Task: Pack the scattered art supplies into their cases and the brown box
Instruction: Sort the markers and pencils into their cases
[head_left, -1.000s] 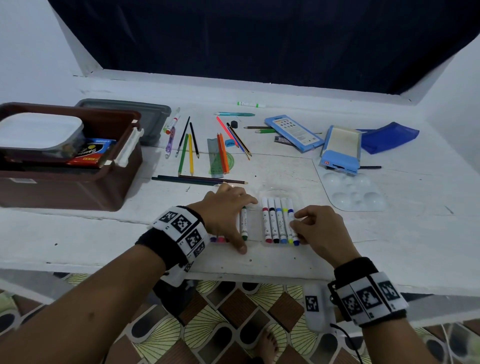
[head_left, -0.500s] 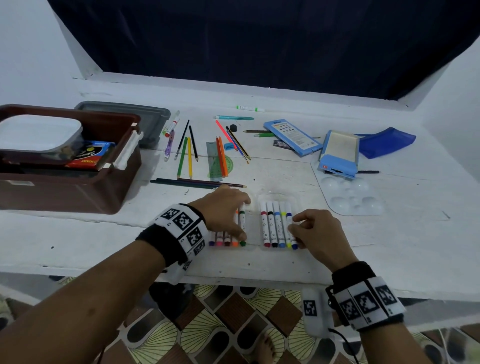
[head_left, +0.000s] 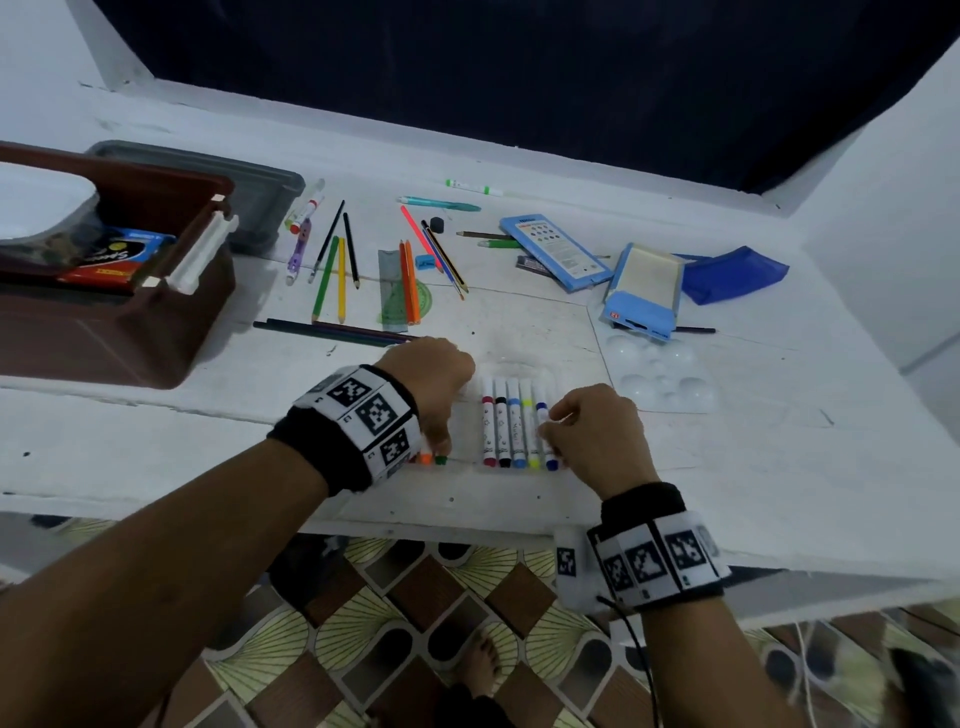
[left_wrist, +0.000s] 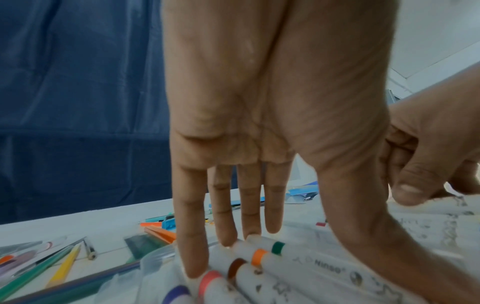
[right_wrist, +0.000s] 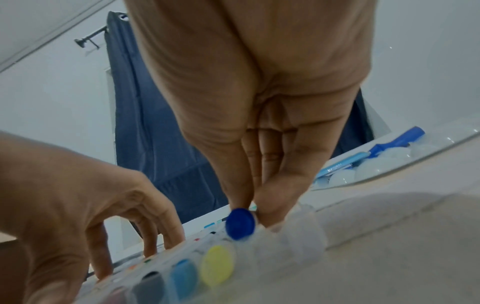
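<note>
Markers (head_left: 511, 426) lengthwise, caps nearest person

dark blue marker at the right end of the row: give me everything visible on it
The dark blue marker has a white barrel with faint print, a blue band near its far end and a round blue cap at its near end. It looks like plastic. It lies flat, last on the right in a row beside the yellow marker, in a clear case. The right hand pinches it between thumb and fingers.
</note>
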